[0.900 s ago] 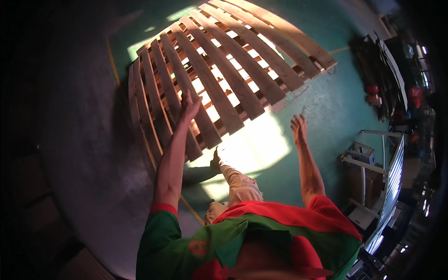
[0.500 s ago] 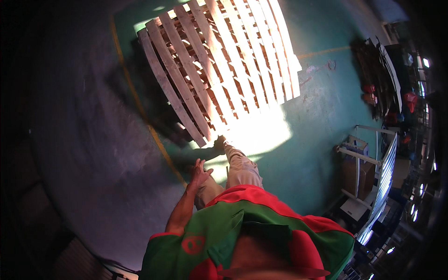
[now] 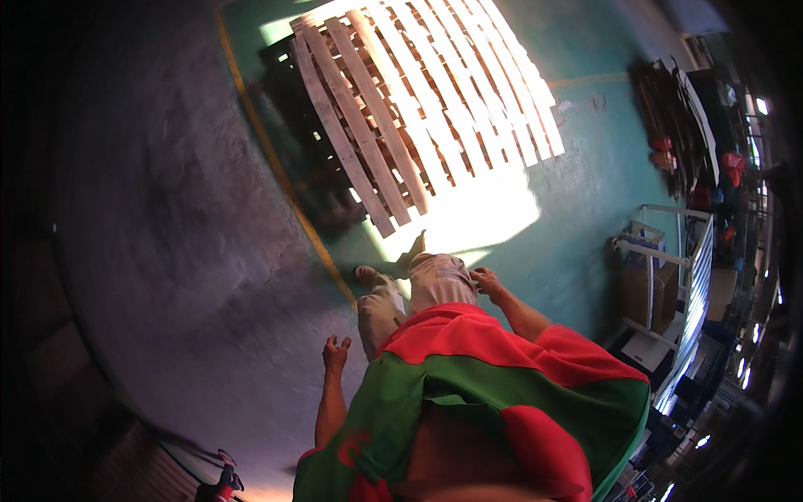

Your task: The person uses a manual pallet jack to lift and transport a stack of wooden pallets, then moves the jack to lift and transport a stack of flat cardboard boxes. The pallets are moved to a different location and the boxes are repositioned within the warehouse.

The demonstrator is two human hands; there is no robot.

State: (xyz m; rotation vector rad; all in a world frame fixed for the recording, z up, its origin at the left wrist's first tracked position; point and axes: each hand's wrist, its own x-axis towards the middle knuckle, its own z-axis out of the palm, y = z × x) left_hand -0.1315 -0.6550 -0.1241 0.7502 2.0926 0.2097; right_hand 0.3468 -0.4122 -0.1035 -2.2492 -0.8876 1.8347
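Note:
My left hand (image 3: 336, 355) hangs beside my left leg, over the grey floor, with its fingers apart and nothing in them. Close to my right thigh is my right hand (image 3: 487, 282), its fingers loosely bent and apart; I see nothing held in it. Ahead of my feet lies a wooden slatted pallet (image 3: 355, 125), possibly stacked on others. Bright sunlight washes out its right side. Neither hand touches the pallet.
A yellow line (image 3: 288, 186) divides grey floor from green floor (image 3: 577, 201). On the right stand a white metal frame rack (image 3: 651, 251) and a cardboard box (image 3: 665, 289). Dark flat sheets (image 3: 665, 125) lean farther back. A dark object with red parts (image 3: 224, 481) is at the lower left.
My left hand has dropped back from in front of my leg to my side. My right hand has come into view by my thigh. The pallet appears farther right and up as my view shifts.

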